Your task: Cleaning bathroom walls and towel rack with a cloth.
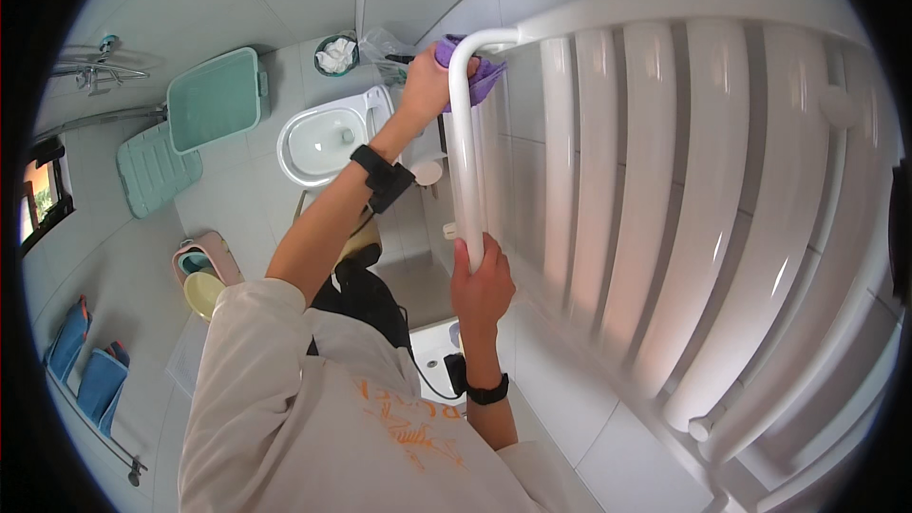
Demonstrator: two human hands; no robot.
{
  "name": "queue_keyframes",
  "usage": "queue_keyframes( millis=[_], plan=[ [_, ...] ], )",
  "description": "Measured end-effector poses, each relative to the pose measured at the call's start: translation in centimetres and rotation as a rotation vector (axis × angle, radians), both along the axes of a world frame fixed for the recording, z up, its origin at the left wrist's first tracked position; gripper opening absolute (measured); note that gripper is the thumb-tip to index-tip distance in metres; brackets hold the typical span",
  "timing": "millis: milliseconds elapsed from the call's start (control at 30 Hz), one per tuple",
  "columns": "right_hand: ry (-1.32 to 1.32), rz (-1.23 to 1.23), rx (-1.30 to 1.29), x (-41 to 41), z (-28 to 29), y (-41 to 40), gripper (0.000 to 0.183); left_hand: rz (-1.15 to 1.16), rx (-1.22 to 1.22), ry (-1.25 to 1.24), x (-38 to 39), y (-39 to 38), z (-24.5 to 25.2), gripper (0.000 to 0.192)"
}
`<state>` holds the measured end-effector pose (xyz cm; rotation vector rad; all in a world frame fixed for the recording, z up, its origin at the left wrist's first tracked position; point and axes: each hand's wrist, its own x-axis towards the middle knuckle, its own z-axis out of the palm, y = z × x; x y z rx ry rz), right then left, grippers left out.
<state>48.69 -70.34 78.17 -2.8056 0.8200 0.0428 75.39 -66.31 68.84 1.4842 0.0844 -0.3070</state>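
My left hand (427, 89) holds a purple cloth (488, 82) against the upper bend of a white metal bar (464, 135). This bar stands out from a white towel radiator (645, 157) with several broad tubes, on the right. Lower down, my right hand (484, 288) grips the same bar, with fingers and thumb on either side of it. Part of the cloth is hidden behind the bar and my fingers. Both wrists wear black bands with small devices.
A toilet (324, 142), a small bin (336, 55) with white paper and a green plastic tub (217, 103) stand beyond my left arm. Pink and yellow basins (205, 293) lie at the left. Blue slippers (103, 385) hang on a wall rack; a white washbasin (431, 349) is below.
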Motion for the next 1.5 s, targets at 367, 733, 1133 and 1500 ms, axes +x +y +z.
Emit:
queue_keyframes(
  millis=[367,733,1133,1500],
  plan=[
    [-0.115,0.075,0.015,0.0,0.8,-0.3,0.043,0.186,-0.043,0.121,-13.8,-1.7,2.3,0.034],
    [-0.622,0.096,0.468,-1.4,0.5,-1.8,0.029,0.189,0.023,0.103,-19.8,-2.2,1.9,0.038],
    [-0.789,-0.172,0.679,-15.0,1.8,-2.7,0.018,0.233,0.177,0.051,-29.7,-2.8,1.4,0.046],
    [-0.640,-0.286,0.622,-21.0,0.3,-3.7,0.016,0.018,-0.286,0.386,-41.5,-9.9,0.0,0.035]
  ],
)
